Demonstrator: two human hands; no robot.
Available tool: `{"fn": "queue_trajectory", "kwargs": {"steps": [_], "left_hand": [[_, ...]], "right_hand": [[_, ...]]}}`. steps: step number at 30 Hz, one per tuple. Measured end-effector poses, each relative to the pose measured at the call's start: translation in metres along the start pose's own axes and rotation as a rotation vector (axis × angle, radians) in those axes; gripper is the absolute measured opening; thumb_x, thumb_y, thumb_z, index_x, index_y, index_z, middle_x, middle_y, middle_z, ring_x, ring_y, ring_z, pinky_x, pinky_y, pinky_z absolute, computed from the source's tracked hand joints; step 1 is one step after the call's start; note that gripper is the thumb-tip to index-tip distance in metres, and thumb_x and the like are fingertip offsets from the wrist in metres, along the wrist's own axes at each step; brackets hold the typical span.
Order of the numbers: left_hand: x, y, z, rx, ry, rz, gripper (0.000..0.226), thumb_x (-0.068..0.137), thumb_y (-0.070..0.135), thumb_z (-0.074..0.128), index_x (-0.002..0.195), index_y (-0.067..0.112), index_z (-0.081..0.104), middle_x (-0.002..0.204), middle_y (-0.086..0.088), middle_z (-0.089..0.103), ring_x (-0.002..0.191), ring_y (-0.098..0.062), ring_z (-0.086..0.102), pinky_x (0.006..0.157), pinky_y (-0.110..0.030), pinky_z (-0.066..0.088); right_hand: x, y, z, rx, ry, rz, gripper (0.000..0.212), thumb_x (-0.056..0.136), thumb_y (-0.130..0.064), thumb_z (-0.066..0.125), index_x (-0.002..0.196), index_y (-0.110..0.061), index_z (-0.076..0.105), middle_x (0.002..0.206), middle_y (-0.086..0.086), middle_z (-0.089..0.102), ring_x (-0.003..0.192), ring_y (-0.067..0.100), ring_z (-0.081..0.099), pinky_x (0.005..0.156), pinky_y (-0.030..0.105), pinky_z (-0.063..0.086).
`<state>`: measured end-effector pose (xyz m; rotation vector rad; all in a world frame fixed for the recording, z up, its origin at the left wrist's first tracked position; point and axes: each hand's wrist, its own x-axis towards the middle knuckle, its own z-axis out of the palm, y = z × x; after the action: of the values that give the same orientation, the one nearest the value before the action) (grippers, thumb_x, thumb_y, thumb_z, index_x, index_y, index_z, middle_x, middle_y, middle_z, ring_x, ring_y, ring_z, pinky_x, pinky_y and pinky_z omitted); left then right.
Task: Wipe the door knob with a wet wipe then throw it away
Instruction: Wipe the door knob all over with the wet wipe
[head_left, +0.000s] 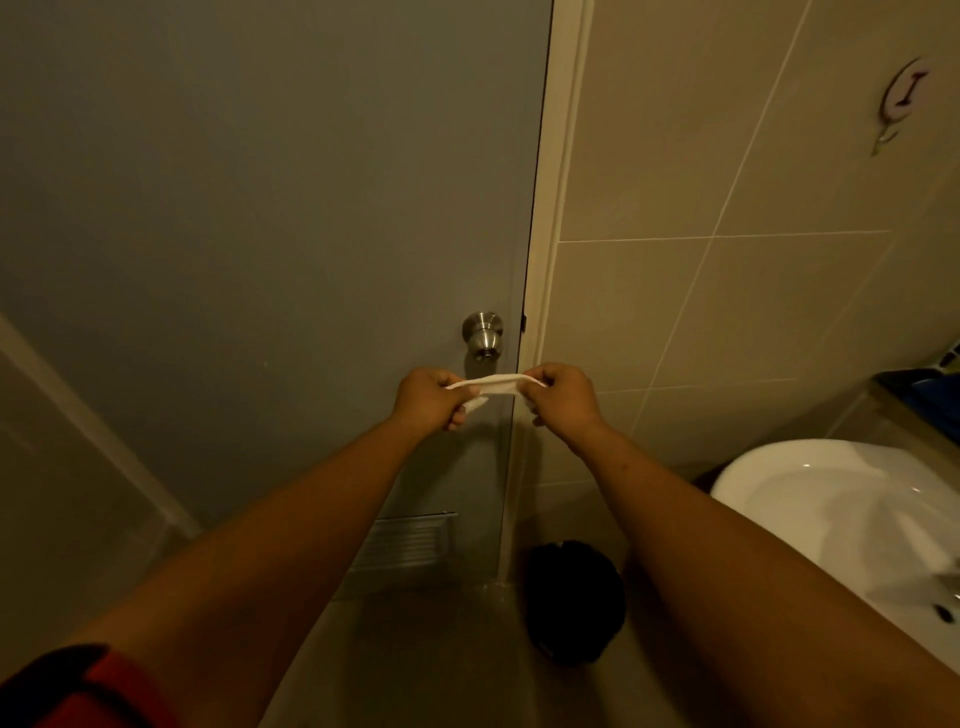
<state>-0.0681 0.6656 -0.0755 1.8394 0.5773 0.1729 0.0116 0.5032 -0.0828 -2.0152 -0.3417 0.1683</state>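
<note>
A round steel door knob (483, 335) sticks out of the grey door (270, 218) near its right edge. Just below the knob, a white wet wipe (492, 387) is stretched flat between both hands. My left hand (427, 397) pinches its left end and my right hand (562, 396) pinches its right end. The wipe hangs a little below the knob and does not touch it. A black bin (574, 603) stands on the floor by the door frame, under my right forearm.
A white sink (831, 499) is at the right, with a dark counter behind it. Beige wall tiles carry a hook (901, 104) at the upper right. A vent grille (410, 540) sits low in the door.
</note>
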Motion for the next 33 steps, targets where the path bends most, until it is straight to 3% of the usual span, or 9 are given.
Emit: {"fn": "queue_trajectory", "kwargs": {"steps": [3,7,13,17,20,23,26,30,33], "left_hand": [[0.006,0.001,-0.002,-0.006,0.033,-0.002,0.022,0.087,0.020,0.069,0.070,0.009,0.064,0.057,-0.011,0.058,0.045,-0.018,0.052,0.044,-0.025,0.049],[0.029,0.012,-0.005,0.053,0.167,0.074,0.023,0.088,0.026,0.067,0.084,0.003,0.073,0.068,-0.012,0.065,0.060,-0.023,0.060,0.063,-0.035,0.056],[0.063,0.034,-0.002,0.160,0.296,0.148,0.024,0.092,0.018,0.060,0.098,0.002,0.076,0.083,-0.007,0.066,0.080,-0.019,0.061,0.070,-0.026,0.044],[0.076,0.032,0.010,0.144,0.258,0.184,0.026,0.092,0.011,0.058,0.111,0.006,0.073,0.105,-0.010,0.073,0.094,-0.016,0.064,0.080,-0.021,0.043],[0.081,0.022,0.018,0.169,0.269,0.218,0.029,0.092,0.006,0.056,0.117,0.003,0.070,0.116,-0.014,0.071,0.103,-0.019,0.065,0.089,-0.020,0.043],[0.086,0.011,0.022,0.294,0.302,0.232,0.028,0.093,0.009,0.057,0.116,0.007,0.071,0.108,-0.012,0.071,0.098,-0.021,0.065,0.079,-0.007,0.041],[0.088,0.008,0.026,0.303,0.313,0.214,0.026,0.093,0.011,0.058,0.116,0.006,0.069,0.095,-0.005,0.055,0.080,-0.010,0.050,0.064,0.008,0.036],[0.086,0.009,0.027,0.295,0.323,0.235,0.028,0.093,0.006,0.057,0.118,0.008,0.069,0.101,-0.007,0.066,0.088,-0.013,0.059,0.078,-0.007,0.043],[0.084,0.006,0.024,0.227,0.289,0.159,0.029,0.089,0.000,0.057,0.113,0.005,0.072,0.099,-0.007,0.072,0.086,-0.016,0.064,0.073,-0.018,0.049]], "right_hand": [[0.009,-0.004,0.000,0.001,0.003,0.002,0.015,0.090,-0.014,0.062,0.098,-0.007,0.073,0.083,0.011,0.068,0.072,0.023,0.065,0.070,0.042,0.061],[0.037,-0.014,0.002,0.015,0.056,-0.025,0.013,0.086,-0.012,0.066,0.093,-0.008,0.075,0.084,0.012,0.072,0.080,0.029,0.069,0.079,0.047,0.060],[0.083,-0.024,0.006,-0.035,0.089,-0.069,0.021,0.087,-0.012,0.063,0.102,-0.007,0.076,0.097,0.015,0.076,0.085,0.024,0.068,0.077,0.031,0.052],[0.099,-0.015,0.014,-0.053,-0.062,-0.057,0.026,0.093,-0.017,0.054,0.109,-0.011,0.074,0.092,0.006,0.070,0.084,0.019,0.062,0.078,0.030,0.049],[0.102,-0.006,0.028,0.039,-0.136,-0.024,0.028,0.094,-0.025,0.050,0.098,-0.012,0.074,0.088,0.006,0.069,0.081,0.023,0.062,0.078,0.036,0.052],[0.103,0.001,0.033,0.259,-0.184,0.109,0.027,0.094,-0.026,0.050,0.103,-0.010,0.071,0.099,0.011,0.070,0.090,0.028,0.066,0.085,0.043,0.055],[0.105,0.005,0.034,0.389,-0.254,0.150,0.029,0.093,-0.021,0.051,0.113,-0.007,0.066,0.103,0.009,0.067,0.092,0.025,0.064,0.089,0.046,0.054],[0.100,0.008,0.040,0.353,-0.245,0.130,0.018,0.093,-0.024,0.050,0.104,-0.019,0.064,0.112,0.010,0.064,0.104,0.029,0.063,0.094,0.047,0.054],[0.098,0.004,0.042,0.199,-0.180,-0.033,0.025,0.099,-0.025,0.044,0.117,-0.015,0.060,0.115,0.008,0.061,0.105,0.025,0.060,0.092,0.040,0.053]]}}
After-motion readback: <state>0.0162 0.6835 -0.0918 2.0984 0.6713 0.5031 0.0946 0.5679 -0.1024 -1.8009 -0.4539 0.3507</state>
